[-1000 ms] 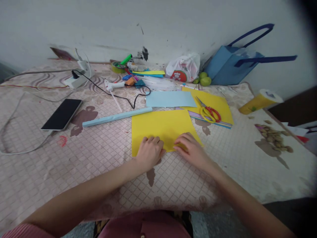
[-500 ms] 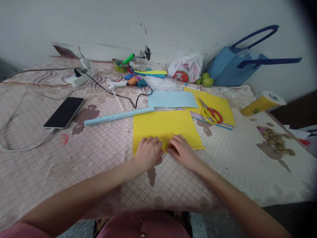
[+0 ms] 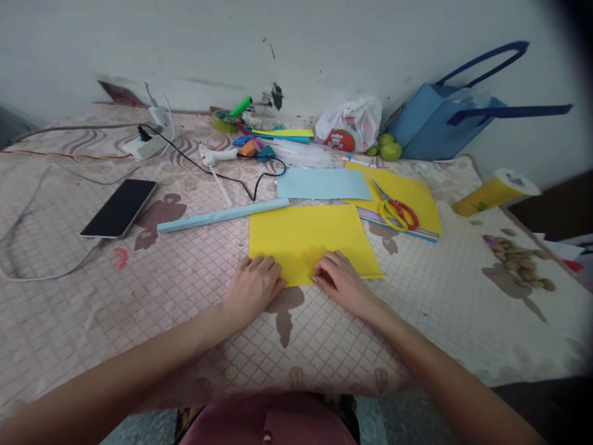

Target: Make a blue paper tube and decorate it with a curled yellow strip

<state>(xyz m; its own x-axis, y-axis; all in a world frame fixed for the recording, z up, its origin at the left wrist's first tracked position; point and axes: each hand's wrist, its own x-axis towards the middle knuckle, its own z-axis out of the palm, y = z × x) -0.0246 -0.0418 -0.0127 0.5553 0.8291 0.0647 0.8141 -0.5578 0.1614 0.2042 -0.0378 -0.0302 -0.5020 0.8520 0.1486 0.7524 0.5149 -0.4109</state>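
A yellow sheet of paper [image 3: 306, 232] lies on the patterned tablecloth in front of me, with a narrow fold along its near edge. My left hand [image 3: 257, 284] has its fingers curled on the sheet's near left corner. At the near edge, right of the middle, my right hand [image 3: 338, 278] pinches the paper between thumb and fingers. A light blue folded paper strip [image 3: 222, 216] lies beyond my left hand, its right end close to the yellow sheet. Just behind the sheet is a light blue rectangle of paper [image 3: 324, 184].
Scissors [image 3: 397, 210] rest on stacked coloured paper [image 3: 421, 196] at right. A phone [image 3: 120, 209] with its cable is at left, and a white glue gun [image 3: 217, 156] stands behind. A blue bag [image 3: 426, 123], a yellow roll [image 3: 493, 193] and peanuts [image 3: 519, 262] are farther right.
My left hand has slid left along the near edge of the yellow sheet to its corner, away from my right hand. My right hand has stayed nearly where it was.
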